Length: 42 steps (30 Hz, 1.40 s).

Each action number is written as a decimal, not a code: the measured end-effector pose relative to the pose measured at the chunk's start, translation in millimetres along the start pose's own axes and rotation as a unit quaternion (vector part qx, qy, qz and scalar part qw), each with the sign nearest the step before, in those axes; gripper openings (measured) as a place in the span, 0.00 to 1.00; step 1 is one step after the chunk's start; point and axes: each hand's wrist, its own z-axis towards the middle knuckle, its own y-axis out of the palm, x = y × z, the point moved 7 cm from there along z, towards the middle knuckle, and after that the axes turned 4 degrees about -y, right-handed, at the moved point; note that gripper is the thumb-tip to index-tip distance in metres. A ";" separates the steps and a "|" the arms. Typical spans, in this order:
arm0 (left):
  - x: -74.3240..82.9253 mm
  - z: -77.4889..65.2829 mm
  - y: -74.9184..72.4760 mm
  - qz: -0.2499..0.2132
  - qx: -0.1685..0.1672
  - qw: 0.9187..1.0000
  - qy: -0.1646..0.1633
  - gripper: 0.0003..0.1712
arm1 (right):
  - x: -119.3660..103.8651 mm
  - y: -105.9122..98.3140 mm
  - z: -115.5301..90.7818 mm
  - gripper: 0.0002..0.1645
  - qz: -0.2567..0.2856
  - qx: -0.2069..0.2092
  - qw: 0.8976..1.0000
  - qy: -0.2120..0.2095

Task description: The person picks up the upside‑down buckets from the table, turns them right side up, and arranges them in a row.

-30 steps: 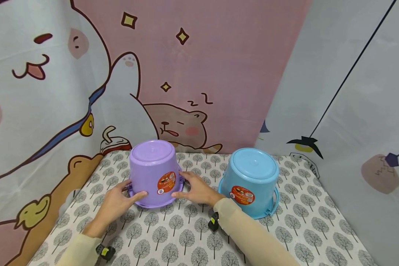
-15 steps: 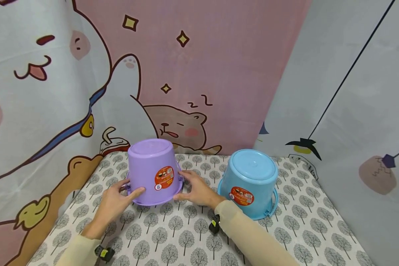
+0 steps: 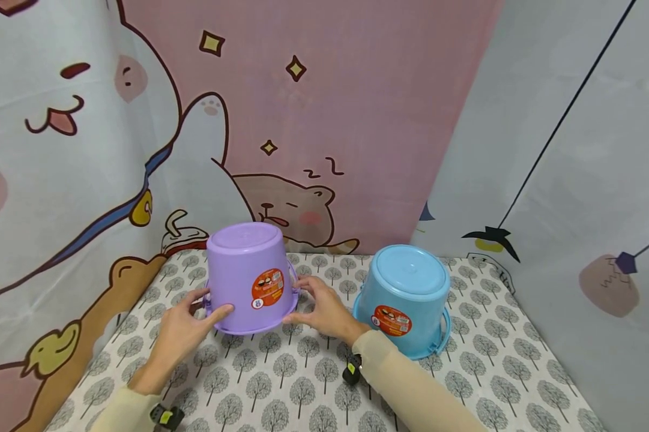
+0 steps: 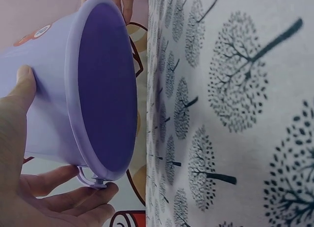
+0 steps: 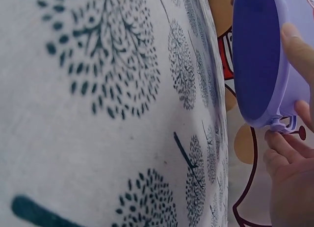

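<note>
Upside down, a purple bucket [image 3: 238,279] with an orange-red label hangs between my two hands at the left of the table. In the left wrist view its rim [image 4: 73,89] and dark inside face the tablecloth, with a gap between. My left hand [image 3: 184,327] grips its left side, thumb on the front wall, fingers by the handle joint. Opposite, my right hand [image 3: 326,309] holds the right side near the other handle joint, thumb at the rim. To the right, a light blue bucket [image 3: 410,288] stands upside down on the table, its handle low by the rim.
A white cloth with grey trees covers the table [image 3: 281,390]. Cartoon-printed backdrop sheets [image 3: 378,120] rise behind and along both sides. My right forearm [image 3: 405,378] passes in front of the blue bucket.
The purple bucket has risen and shifted slightly left, turning a little so its label sits further left. Both hands moved with it, keeping their hold. The blue bucket stays in place.
</note>
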 end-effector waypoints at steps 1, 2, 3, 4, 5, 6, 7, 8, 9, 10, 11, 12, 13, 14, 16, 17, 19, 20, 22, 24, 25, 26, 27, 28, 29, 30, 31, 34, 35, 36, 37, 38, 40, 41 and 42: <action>0.9 -0.6 -0.7 -0.003 0.000 1.000 0.001 0.66 | -1.3 -1.0 -0.5 0.47 -0.001 0.004 1.000 -0.005; 1.8 -1.4 -1.3 -0.007 0.002 1.000 0.002 0.66 | -2.5 -1.9 -1.0 0.43 -0.003 0.007 1.000 -0.010; 2.8 -2.1 -2.0 -0.011 0.004 1.000 0.004 0.66 | -3.7 -2.7 -1.4 0.40 -0.007 0.010 1.000 -0.013; 3.7 -2.8 -2.7 -0.016 0.006 1.000 0.006 0.65 | -4.4 -3.4 -1.9 0.37 -0.011 0.012 1.000 -0.015; 4.5 -3.4 -3.2 -0.021 0.007 1.000 0.008 0.65 | -5.2 -4.1 -2.2 0.34 -0.015 0.015 1.000 -0.017; 5.1 -4.0 -3.7 -0.026 0.009 1.000 0.010 0.65 | -5.3 -4.7 -2.7 0.32 -0.019 0.017 1.000 -0.016; 5.8 -4.6 -4.1 -0.031 0.010 0.999 0.012 0.64 | -5.4 -5.3 -3.3 0.30 -0.023 0.019 0.999 -0.014; 6.5 -5.0 -4.4 -0.035 0.011 0.999 0.014 0.64 | -5.3 -5.8 -3.8 0.28 -0.025 0.021 0.999 -0.011; 7.0 -5.3 -4.5 -0.037 0.011 0.999 0.016 0.64 | -5.3 -6.5 -4.4 0.27 -0.023 0.023 0.999 -0.006; 7.5 -5.5 -4.6 -0.040 0.010 0.999 0.018 0.63 | -5.5 -7.2 -4.9 0.26 -0.023 0.025 0.999 -0.005; 7.7 -6.0 -4.5 -0.041 0.009 0.999 0.018 0.63 | -5.6 -7.9 -5.4 0.25 -0.019 0.028 0.999 -0.004; 8.0 -6.5 -4.5 -0.042 0.009 0.999 0.019 0.63 | -5.5 -8.3 -5.8 0.24 -0.016 0.029 0.999 0.000; 8.4 -7.1 -4.6 -0.043 0.009 0.999 0.019 0.63 | -5.8 -8.9 -6.2 0.24 -0.012 0.031 0.999 0.004; 8.9 -7.6 -4.8 -0.044 0.010 0.999 0.020 0.62 | -6.3 -9.4 -6.5 0.23 -0.005 0.032 0.999 0.006; 9.8 -8.6 -5.4 -0.046 0.014 0.999 0.021 0.60 | -7.4 -10.5 -6.8 0.22 0.007 0.037 0.999 0.008; 10.3 -9.1 -5.9 -0.047 0.017 0.999 0.022 0.58 | -7.7 -11.0 -7.0 0.21 0.015 0.039 0.999 0.011; 11.8 -9.8 -7.0 -0.048 0.023 0.998 0.023 0.55 | -9.2 -12.5 -7.3 0.19 0.028 0.048 0.998 0.011; 12.4 -9.7 -7.4 -0.048 0.025 0.998 0.024 0.53 | -10.2 -13.4 -7.3 0.19 0.035 0.053 0.998 0.008; 13.5 -10.2 -7.8 -0.051 0.027 0.998 0.027 0.50 | -11.3 -15.2 -7.1 0.18 0.042 0.064 0.997 0.003; 14.2 -10.8 -8.1 -0.059 0.029 0.997 0.028 0.47 | -12.8 -17.0 -6.8 0.17 0.049 0.073 0.996 -0.004; 14.6 -11.1 -8.3 -0.062 0.030 0.997 0.029 0.46 | -13.5 -17.7 -6.8 0.17 0.054 0.076 0.996 -0.007; 14.7 -11.3 -8.5 -0.065 0.032 0.997 0.031 0.45 | -14.1 -18.6 -6.4 0.17 0.059 0.080 0.995 -0.010; 14.9 -11.9 -8.7 -0.068 0.034 0.997 0.033 0.44 | -14.9 -19.3 -6.2 0.17 0.064 0.083 0.994 -0.014; 15.2 -12.2 -9.0 -0.070 0.037 0.996 0.036 0.43 | -15.8 -20.2 -6.0 0.17 0.069 0.087 0.994 -0.017; 15.4 -12.6 -9.2 -0.072 0.039 0.996 0.038 0.42 | -16.7 -21.0 -6.1 0.17 0.076 0.089 0.993 -0.018; 15.8 -13.1 -9.6 -0.073 0.042 0.996 0.040 0.41 | -17.8 -21.9 -6.2 0.17 0.079 0.093 0.992 -0.021; 16.3 -13.4 -10.0 -0.075 0.045 0.995 0.043 0.39 | -18.3 -22.6 -6.2 0.17 0.082 0.096 0.992 -0.023; 18.2 -14.5 -11.3 -0.086 0.053 0.994 0.050 0.36 | -20.5 -25.2 -7.4 0.16 0.079 0.106 0.991 -0.029; 19.0 -15.0 -11.7 -0.092 0.056 0.993 0.053 0.35 | -21.0 -26.0 -7.9 0.16 0.078 0.108 0.991 -0.032; 19.9 -15.4 -12.2 -0.096 0.059 0.992 0.055 0.33 | -21.8 -26.8 -8.5 0.16 0.076 0.111 0.990 -0.036; 20.8 -15.9 -12.6 -0.101 0.062 0.991 0.056 0.32 | -22.4 -27.5 -9.1 0.16 0.076 0.113 0.990 -0.038; 21.6 -16.6 -12.9 -0.106 0.064 0.991 0.058 0.32 | -22.9 -28.1 -9.7 0.16 0.078 0.115 0.990 -0.040; 22.8 -17.8 -13.5 -0.116 0.068 0.989 0.058 0.30 | -23.0 -29.0 -10.4 0.15 0.084 0.116 0.989 -0.039; 23.5 -18.3 -13.9 -0.121 0.071 0.988 0.058 0.29 | -23.0 -29.4 -10.6 0.15 0.087 0.116 0.989 -0.038; 23.9 -18.8 -14.3 -0.127 0.075 0.987 0.059 0.28 | -23.0 -29.7 -10.6 0.15 0.090 0.117 0.988 -0.037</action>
